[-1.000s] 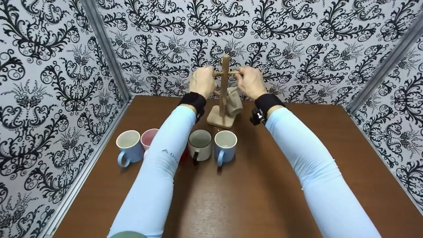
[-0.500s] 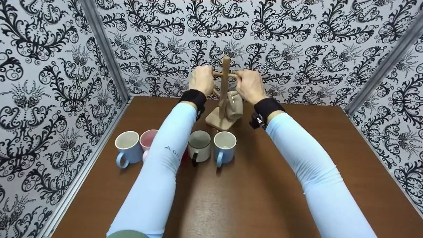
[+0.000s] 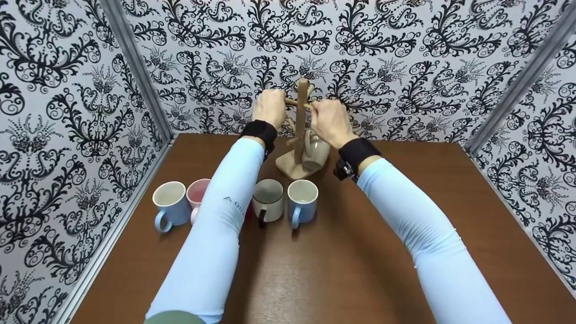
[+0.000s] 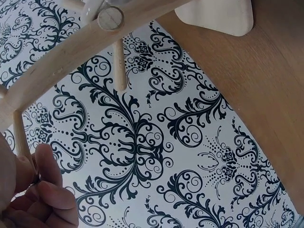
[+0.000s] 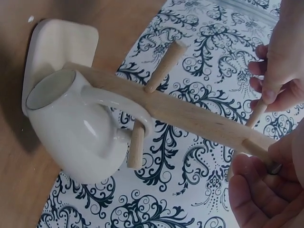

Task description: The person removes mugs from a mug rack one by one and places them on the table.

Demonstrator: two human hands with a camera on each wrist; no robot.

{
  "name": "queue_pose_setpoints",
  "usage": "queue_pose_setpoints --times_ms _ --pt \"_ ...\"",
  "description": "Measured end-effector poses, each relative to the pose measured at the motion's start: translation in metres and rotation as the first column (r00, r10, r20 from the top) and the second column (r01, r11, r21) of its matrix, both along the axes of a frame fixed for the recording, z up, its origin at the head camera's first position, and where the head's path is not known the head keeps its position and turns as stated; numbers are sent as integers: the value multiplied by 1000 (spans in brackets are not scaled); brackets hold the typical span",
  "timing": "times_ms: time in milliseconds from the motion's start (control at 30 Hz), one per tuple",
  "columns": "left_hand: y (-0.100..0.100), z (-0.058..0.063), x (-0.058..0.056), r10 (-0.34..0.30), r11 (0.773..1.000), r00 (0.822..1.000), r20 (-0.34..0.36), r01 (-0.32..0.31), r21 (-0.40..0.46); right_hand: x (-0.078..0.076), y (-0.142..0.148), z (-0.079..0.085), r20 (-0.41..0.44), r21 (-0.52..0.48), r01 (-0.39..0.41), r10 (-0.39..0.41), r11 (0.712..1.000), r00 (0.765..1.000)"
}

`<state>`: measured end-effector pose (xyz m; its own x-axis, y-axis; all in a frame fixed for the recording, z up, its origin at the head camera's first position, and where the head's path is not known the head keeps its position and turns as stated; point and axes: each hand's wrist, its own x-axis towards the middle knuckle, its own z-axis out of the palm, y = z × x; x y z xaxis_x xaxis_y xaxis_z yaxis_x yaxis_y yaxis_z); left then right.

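A wooden mug tree point(image 3: 300, 126) stands at the back of the table, its square base point(image 3: 292, 166) turned cornerwise. One white mug point(image 5: 78, 126) hangs by its handle from a low peg point(image 5: 137, 145) on the right side. My left hand point(image 3: 269, 108) grips an upper peg point(image 4: 20, 135) left of the post, thumb and fingers closed around its end. On the other side my right hand point(image 3: 332, 121) pinches another upper peg point(image 5: 256, 151) near its tip. Both hands also show in the right wrist view, on pegs close to the top of the post.
In front of the tree, mugs stand in a row: a blue one point(image 3: 172, 204), a pink one point(image 3: 196, 192), a white one with a black handle point(image 3: 268, 202) and another blue one point(image 3: 303, 202). Something red point(image 3: 248, 212) is mostly behind my left sleeve. Patterned walls point(image 3: 382, 76) enclose the table.
The mug tree has turned, its right side coming toward me along with the hanging white mug. My right hand has moved slightly left and nearer with its peg; both hands keep their grip.
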<state>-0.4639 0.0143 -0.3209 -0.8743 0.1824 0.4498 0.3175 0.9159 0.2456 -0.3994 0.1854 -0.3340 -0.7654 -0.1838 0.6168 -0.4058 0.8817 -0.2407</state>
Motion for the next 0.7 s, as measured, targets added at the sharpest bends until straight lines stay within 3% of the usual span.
queue_pose_setpoints --times_ms 133,333,467,700 --pt "0 1 0 14 1000 1000 -18 -14 -18 1 -1 3 11 -10 -6 7 1000 1000" --pt "2 1 2 11 1000 1000 7 -11 -21 3 1 5 70 -37 6 -3 999 998" --pt "-1 0 4 -24 999 1000 -3 23 -32 5 5 7 101 -82 -15 23 997 995" --pt "-14 -1 17 -111 994 993 -27 111 -12 6 18 5 206 -254 -27 81 967 975"
